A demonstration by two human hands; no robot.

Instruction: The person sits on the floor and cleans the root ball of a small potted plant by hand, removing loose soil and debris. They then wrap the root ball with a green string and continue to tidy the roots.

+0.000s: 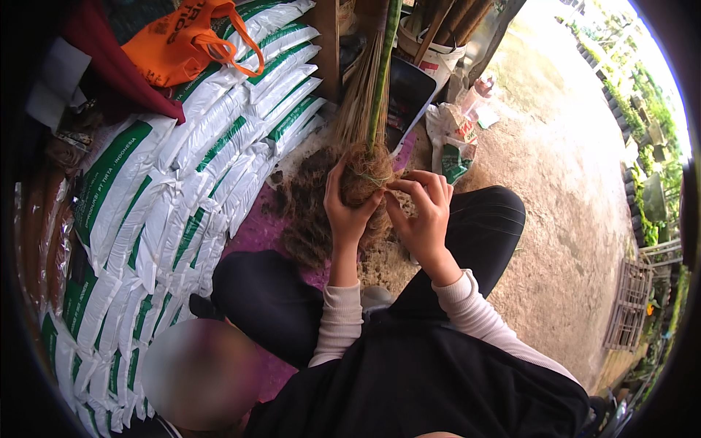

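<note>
A ball of brown coconut fibre [358,164] is wrapped about the base of a long green plant stem [378,104], which rises away from me. My left hand [348,216] cups the ball from the left and below, its thumb pressed on the front. At the ball's right side, the thumb and index finger of my right hand [424,205] pinch a thin strand [385,188]. Greenish string [375,178] crosses the fibre. Loose brown fibre [306,219] lies heaped beneath and left of my hands, on a purple sheet [260,219].
Stacked white-and-green sacks [202,148] fill the left, topped by an orange bag [181,44]. A stick broom [356,93], a black dustpan [408,98] and a white bucket [435,55] stand ahead. A crumpled packet [454,142] and pink bottle [479,96] are on the concrete floor [564,191]. A person's blurred head [200,372] is lower left.
</note>
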